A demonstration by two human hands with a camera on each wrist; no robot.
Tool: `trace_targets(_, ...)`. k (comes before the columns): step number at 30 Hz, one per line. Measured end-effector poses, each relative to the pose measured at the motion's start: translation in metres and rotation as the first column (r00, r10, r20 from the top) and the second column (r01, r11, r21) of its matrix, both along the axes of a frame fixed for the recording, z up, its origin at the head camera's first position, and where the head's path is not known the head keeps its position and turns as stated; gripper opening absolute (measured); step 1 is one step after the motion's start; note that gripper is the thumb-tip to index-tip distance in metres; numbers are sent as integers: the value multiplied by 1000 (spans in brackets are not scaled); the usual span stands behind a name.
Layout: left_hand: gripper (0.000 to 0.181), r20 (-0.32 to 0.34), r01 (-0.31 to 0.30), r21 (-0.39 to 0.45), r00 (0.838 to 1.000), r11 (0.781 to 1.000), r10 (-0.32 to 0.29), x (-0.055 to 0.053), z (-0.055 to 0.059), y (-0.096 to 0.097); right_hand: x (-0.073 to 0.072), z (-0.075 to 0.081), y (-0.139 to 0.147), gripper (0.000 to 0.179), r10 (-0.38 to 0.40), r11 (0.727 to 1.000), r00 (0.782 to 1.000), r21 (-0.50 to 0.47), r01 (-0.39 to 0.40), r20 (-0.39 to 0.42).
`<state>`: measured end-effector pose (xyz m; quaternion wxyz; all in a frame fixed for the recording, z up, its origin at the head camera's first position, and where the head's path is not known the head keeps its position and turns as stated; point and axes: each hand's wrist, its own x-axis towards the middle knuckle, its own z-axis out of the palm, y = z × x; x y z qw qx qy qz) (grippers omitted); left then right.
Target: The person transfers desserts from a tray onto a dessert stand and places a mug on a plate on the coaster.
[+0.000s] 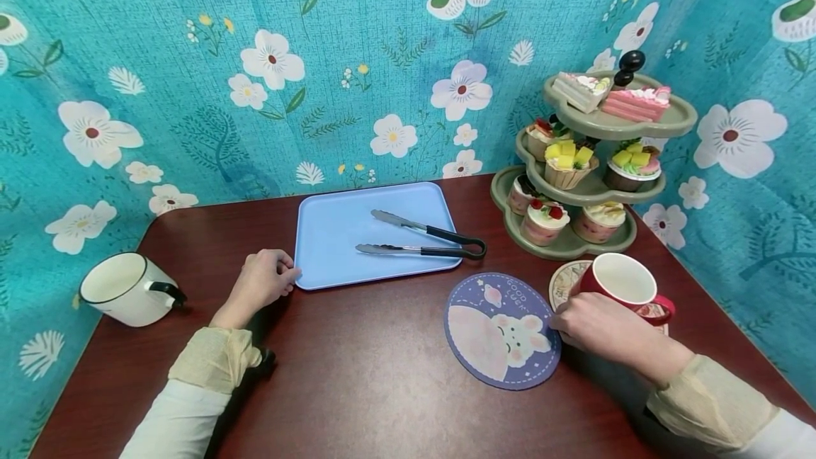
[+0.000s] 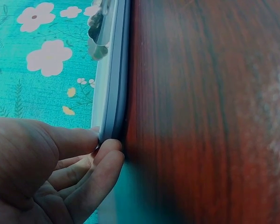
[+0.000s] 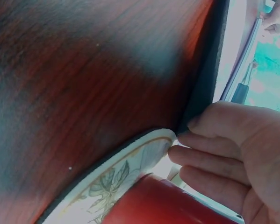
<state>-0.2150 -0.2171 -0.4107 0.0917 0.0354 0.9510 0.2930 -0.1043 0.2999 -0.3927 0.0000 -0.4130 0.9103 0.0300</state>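
My left hand (image 1: 263,280) pinches the near left corner of a light blue rectangular tray (image 1: 338,271). In the left wrist view the thumb and fingertips (image 2: 111,149) meet at the tray's corner. A pair of black-handled metal tongs (image 1: 440,252) lies on the tray, its handle end past the right rim. My right hand (image 1: 599,324) holds the right edge of a purple round mat (image 1: 472,367) with a bunny print. The right wrist view shows the mat's dark underside (image 3: 203,88) tilted off the table. Close beside that hand, a red mug (image 1: 627,282) stands on a patterned round coaster (image 1: 564,278).
A white enamel mug (image 1: 127,303) with a black handle stands at the left. At the back right is a three-tier green stand (image 1: 574,250) with cake slices and several cupcakes. A floral teal cloth (image 1: 382,55) hangs behind the dark wooden table (image 1: 357,374).
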Motion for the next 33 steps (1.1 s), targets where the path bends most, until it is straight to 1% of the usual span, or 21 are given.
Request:
trace_targets(12,18,9,-3,-6,1000,1000,3,-1,0,0,0,0,2,11,-6,1000,1000,9,6,21)
trace_targets(17,18,-4,5,-11,1000,1000,-5,0,-1,-1,0,1,1,11,1,1000,1000,16,-1,8)
trace_targets(23,18,-15,11,-16,1000,1000,-12,-1,-2,-2,0,3,0,11,-4,1000,1000,17,4,13)
trace_targets(30,15,-57,31,-7,998,1000,-31,0,-3,-2,2,2,0,16,9,1000,999,4,-8,-42)
trace_targets(33,15,-54,32,-8,998,999,-33,1,-3,-3,3,2,-1,16,8,1000,999,3,-8,-42)
